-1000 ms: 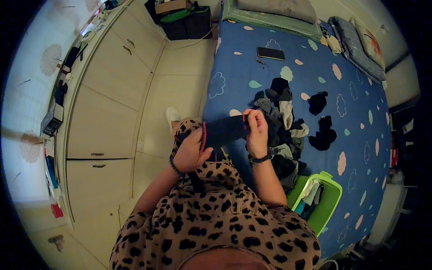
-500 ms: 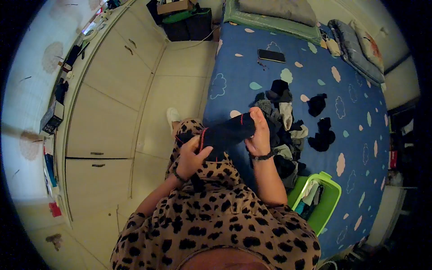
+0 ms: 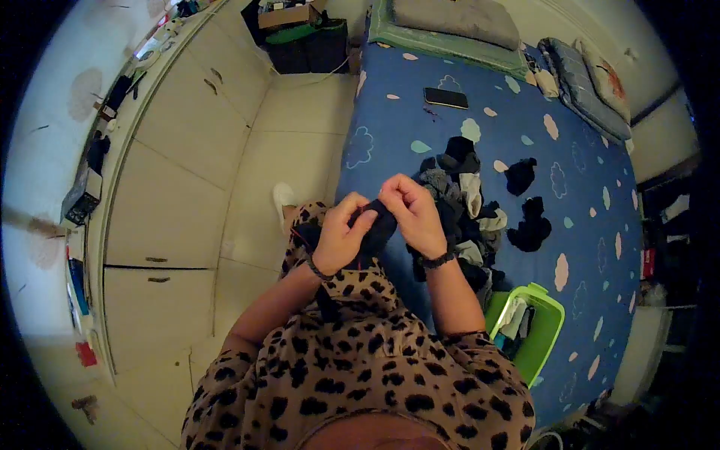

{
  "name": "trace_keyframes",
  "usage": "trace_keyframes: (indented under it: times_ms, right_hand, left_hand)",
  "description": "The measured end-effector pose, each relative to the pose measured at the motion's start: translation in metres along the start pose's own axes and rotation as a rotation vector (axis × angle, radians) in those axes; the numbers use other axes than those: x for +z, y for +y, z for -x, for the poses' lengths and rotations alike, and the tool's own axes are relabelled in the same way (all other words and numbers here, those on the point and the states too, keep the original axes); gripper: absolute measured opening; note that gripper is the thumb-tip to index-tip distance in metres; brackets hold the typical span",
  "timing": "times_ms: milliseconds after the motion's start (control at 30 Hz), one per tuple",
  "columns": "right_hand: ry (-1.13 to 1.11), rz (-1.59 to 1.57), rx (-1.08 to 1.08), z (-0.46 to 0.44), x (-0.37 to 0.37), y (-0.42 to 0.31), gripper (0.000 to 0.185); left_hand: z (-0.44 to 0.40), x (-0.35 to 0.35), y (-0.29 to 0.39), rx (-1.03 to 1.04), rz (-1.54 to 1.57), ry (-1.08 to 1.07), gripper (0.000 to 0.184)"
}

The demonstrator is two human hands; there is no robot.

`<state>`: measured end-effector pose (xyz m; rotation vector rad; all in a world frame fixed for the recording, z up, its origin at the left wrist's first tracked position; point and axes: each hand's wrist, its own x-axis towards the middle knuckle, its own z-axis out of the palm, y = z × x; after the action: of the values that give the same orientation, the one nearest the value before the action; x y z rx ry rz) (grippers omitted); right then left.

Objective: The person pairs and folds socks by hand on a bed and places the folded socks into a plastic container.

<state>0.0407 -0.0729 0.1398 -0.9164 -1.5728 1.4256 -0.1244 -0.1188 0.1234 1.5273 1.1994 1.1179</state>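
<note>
A black sock (image 3: 380, 227) with red stitching is bunched between my two hands, above my lap. My left hand (image 3: 343, 236) is closed around its near side, thumb on top. With thumb and fingers pinched together, my right hand (image 3: 417, 217) grips the upper end. Part of the sock is hidden behind the fingers. Just right of my right hand, a heap of dark, grey and white socks (image 3: 469, 194) lies on the blue bed sheet (image 3: 559, 315). Two black bundles, one black sock bundle (image 3: 520, 176) and another (image 3: 529, 226), rest apart from the heap.
A green plastic bin (image 3: 551, 330) with folded socks inside stands on the bed near my right elbow. A phone (image 3: 446, 97) lies farther up the sheet, below the pillows (image 3: 457, 21). Pale cabinets (image 3: 165, 195) line the left side, across a tiled floor strip.
My hands have come closer together, and the sock that was stretched between them is now bunched up. My right hand has moved left and now pinches the sock's end.
</note>
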Motion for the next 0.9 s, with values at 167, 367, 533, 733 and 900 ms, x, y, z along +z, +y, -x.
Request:
trace_keyframes:
  times_ms: [167, 367, 533, 733, 900]
  right_hand:
    - [0.190, -0.136, -0.111, 0.015, 0.032, 0.027, 0.012]
    - [0.373, -0.042, -0.073, 0.029, 0.045, 0.037, 0.018]
    - [0.345, 0.030, -0.057, 0.021, 0.043, 0.048, 0.019]
    - [0.271, -0.056, -0.074, 0.013, 0.051, 0.019, 0.014]
    - [0.437, -0.141, -0.051, 0.004, 0.038, 0.040, 0.010]
  left_hand:
    - [-0.002, 0.001, -0.002, 0.064, 0.073, 0.364, 0.017]
    - [0.000, 0.000, -0.023, -0.010, 0.263, 0.458, 0.028]
    - [0.002, 0.005, -0.010, -0.035, 0.273, 0.521, 0.034]
    - [0.008, 0.004, -0.010, -0.199, 0.281, 0.335, 0.038]
    - [0.027, 0.013, -0.014, -0.221, 0.462, 0.017, 0.022]
